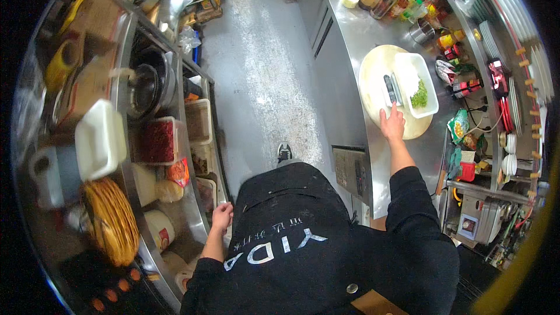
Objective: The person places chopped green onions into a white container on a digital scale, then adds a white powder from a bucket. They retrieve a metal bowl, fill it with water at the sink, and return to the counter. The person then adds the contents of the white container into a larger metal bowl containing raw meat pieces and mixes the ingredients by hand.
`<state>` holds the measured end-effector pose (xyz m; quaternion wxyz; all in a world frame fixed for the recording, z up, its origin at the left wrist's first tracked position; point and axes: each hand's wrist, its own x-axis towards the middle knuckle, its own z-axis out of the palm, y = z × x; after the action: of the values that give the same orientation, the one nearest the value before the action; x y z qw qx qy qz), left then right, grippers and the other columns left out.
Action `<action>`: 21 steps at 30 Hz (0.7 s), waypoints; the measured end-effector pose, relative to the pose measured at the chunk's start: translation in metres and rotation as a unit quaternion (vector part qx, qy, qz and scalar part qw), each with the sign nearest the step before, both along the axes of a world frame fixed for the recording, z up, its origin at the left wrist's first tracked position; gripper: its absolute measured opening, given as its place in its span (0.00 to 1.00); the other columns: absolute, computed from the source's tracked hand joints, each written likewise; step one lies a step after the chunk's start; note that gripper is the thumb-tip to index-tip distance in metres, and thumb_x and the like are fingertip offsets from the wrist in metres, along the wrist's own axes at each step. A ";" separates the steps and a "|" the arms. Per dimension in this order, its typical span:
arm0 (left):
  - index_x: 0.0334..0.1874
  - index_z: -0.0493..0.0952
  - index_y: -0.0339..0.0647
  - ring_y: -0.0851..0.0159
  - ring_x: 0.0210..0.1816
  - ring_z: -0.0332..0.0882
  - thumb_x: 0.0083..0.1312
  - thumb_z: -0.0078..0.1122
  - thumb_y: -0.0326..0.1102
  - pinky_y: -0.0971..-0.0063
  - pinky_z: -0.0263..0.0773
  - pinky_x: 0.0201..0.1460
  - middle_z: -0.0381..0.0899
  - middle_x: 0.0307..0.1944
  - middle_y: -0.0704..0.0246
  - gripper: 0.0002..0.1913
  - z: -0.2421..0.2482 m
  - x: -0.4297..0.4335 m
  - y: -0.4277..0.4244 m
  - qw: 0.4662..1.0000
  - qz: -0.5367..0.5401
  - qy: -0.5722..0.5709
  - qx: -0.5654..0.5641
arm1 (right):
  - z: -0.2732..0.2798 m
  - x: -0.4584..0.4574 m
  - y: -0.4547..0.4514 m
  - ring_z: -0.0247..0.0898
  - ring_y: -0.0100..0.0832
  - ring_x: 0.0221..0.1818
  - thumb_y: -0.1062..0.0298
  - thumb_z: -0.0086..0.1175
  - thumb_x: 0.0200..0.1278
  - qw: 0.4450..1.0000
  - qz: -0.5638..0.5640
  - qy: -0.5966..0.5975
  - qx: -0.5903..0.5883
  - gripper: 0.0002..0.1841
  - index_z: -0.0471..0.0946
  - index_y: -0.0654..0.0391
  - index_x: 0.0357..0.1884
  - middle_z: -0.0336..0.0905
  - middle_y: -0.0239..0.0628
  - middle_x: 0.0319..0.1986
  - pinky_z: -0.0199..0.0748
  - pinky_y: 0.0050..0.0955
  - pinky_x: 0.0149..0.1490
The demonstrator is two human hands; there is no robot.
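Observation:
My right hand [392,123] reaches over the near edge of a round, pale cutting board [372,79] on the steel counter. Its index finger is stretched out and the thumb stands apart. The fingertip is close to the near end of a dark, narrow tool [389,88], perhaps a knife; I cannot tell if they touch. Beside that tool, a white plastic tub [431,79] with chopped green vegetable [419,95] in one end rests on the board. Down by my side, next to the left shelving, my left hand [222,217] hangs with fingers loosely curled and nothing visible in it.
Sauce bottles [385,2] and metal pots crowd the counter's far end. Plates [490,41] stack on the right shelf. Left shelving carries a white tub [99,140], a tub of dark red food [159,141] and black bowls [146,89]. A grey floor aisle [267,74] runs between.

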<state>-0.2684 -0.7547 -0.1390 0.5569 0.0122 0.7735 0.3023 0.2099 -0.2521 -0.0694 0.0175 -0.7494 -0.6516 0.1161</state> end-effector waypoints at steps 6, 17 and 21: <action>0.57 0.78 0.39 0.77 0.24 0.71 0.73 0.58 0.37 0.81 0.65 0.22 0.79 0.29 0.75 0.15 0.001 -0.067 0.147 0.997 0.042 -0.044 0.045 | 0.007 -0.014 0.014 0.65 0.55 0.60 0.41 0.47 0.71 0.998 -0.037 -0.041 -0.012 0.37 0.60 0.52 0.75 0.69 0.53 0.59 0.67 0.49 0.64; 0.40 0.78 0.47 0.76 0.20 0.67 0.74 0.58 0.44 0.78 0.63 0.21 0.74 0.25 0.77 0.09 -0.013 -0.223 0.405 0.983 -0.182 -0.011 0.026 | 0.033 -0.059 0.036 0.71 0.57 0.58 0.43 0.44 0.73 0.976 -0.154 -0.084 -0.126 0.38 0.57 0.61 0.75 0.73 0.61 0.55 0.69 0.46 0.63; 0.50 0.77 0.42 0.72 0.28 0.75 0.74 0.58 0.42 0.78 0.70 0.27 0.78 0.33 0.74 0.12 -0.012 -0.278 0.497 0.984 -0.128 -0.117 0.038 | 0.037 -0.077 0.043 0.72 0.58 0.59 0.44 0.45 0.71 0.955 -0.233 -0.081 -0.162 0.39 0.57 0.61 0.74 0.74 0.65 0.55 0.71 0.48 0.62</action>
<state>-0.5466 -0.2580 -0.1510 0.6770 0.0971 0.6829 0.2568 0.1325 -0.2095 -0.0322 -0.1299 -0.8802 -0.4305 0.1517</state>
